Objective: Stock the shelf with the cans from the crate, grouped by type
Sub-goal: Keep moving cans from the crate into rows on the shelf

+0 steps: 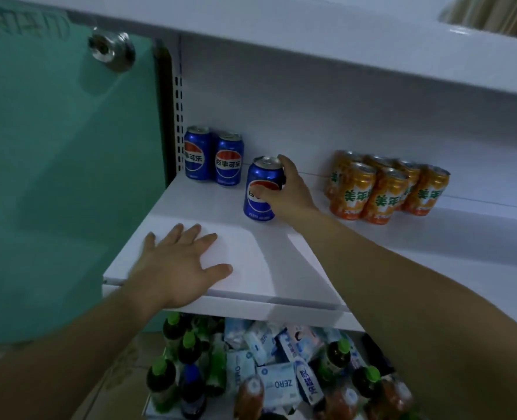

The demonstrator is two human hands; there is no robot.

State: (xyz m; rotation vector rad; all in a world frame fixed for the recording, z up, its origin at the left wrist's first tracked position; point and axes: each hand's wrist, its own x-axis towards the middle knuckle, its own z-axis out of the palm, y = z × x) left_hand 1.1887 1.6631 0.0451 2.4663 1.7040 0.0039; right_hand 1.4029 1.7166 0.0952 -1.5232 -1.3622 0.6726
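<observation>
My right hand [290,194] grips a blue cola can [260,189] that stands upright on the white shelf [281,262], thumb across its front and fingers over its far side. Two more blue cola cans [213,157] stand side by side at the shelf's back left corner. Several orange soda cans [384,186] are clustered to the right of my right hand. Flat on the shelf's front left part lies my left hand [178,265], fingers spread, holding nothing. The crate is not in view.
A teal glass panel [63,177] with a metal fitting [111,51] closes off the left side. Another white shelf [342,40] hangs overhead. Below the shelf lies a jumble of green-capped bottles [172,374] and pale blue packs [278,383].
</observation>
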